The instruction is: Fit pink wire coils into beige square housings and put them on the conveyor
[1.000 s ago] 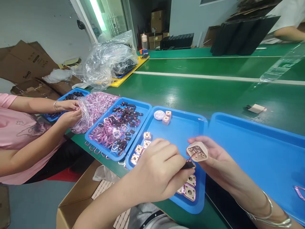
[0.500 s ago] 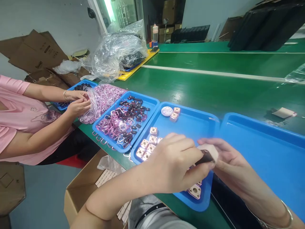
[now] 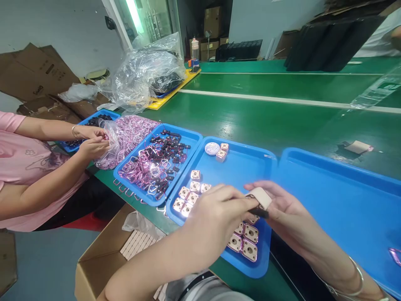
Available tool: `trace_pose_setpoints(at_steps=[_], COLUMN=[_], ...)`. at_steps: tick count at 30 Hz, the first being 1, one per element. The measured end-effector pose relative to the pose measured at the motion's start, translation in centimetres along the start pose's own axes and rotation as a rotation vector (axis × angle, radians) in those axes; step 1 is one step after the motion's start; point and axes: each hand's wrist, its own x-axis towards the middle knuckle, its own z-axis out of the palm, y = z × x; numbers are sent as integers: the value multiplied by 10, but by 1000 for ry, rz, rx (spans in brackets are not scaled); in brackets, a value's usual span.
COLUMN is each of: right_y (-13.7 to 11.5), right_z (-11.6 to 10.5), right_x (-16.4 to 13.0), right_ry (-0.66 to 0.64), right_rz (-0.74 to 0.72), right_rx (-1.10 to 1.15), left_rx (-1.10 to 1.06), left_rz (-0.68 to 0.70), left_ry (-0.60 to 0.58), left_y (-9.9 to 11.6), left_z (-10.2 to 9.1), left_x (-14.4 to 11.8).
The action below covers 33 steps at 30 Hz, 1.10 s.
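Observation:
Above the middle blue tray, my two hands meet around a small beige block with a dark piece along its lower side. My right hand has its fingers and thumb closed on the block from the right. From the left, the fingers of my left hand are pinched at the dark piece, whose exact kind I cannot make out. Below them lie several square beige blocks with holes and pink shiny edges. More such blocks sit left of my left hand, which hides part of the tray.
To the left stands a blue tray of pink wire frames and black parts. Beyond it, a co-worker's hands are at a bag of pink pieces. Another blue tray lies right. An open carton is below the table edge.
The view has shifted, so the trays appear farther left. The held block has turned, showing its pale face and the dark piece beneath. My left hand has lowered slightly.

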Motion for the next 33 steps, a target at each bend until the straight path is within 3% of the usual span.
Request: trace_pose_setpoints(at_steps=[4,11,17,24,33], right_y=[-2,1,1,0,9], right_z=[1,0,1,-1,-6], right_x=[0,2,5,6,5], right_ry=[-7,36,-66,-76,-85], right_rz=[10,40,105,155,179], right_rx=[68,89,183,217,267], left_rx=[-60,-48,-161,-157,-106], left_rz=[-14,-148,-67,-81,-137], left_ry=[162,262,44,83,-89], left_y=[-3,-6,-15,-23,-19], left_z=[5,8,0,3,-8], left_x=[3,7,15,17,19])
